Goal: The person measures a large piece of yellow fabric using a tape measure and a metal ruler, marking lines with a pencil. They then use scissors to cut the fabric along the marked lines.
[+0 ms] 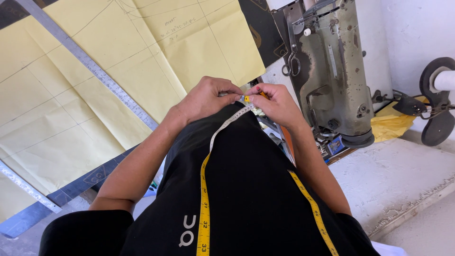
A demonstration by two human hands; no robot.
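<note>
Head view, looking straight down a black shirt (246,189). Left hand (206,97) curled, fingertips pinched on the pale end of a yellow tape measure (204,199); right hand (277,104) closed just beside it, gripping a small orange-and-blue pencil-like thing (247,98) between thumb and fingers, exact kind too small to tell. Both hands touching at the fingertips, right in front of the belly. Tape measure draped around the neck, one run down the middle of the shirt up into the left pinch, the other run slanting down the right side of the shirt (313,208). To the left, a big sheet of yellow pattern paper (95,95) with drawn lines, flat on the table, a long metal ruler (90,64) lying diagonally across it. To the right, a worn grey-green sewing machine (332,71), scissors (290,66) hanging against its side. Far right, a black handwheel (438,123), yellow cloth (391,124) bunched near it.
</note>
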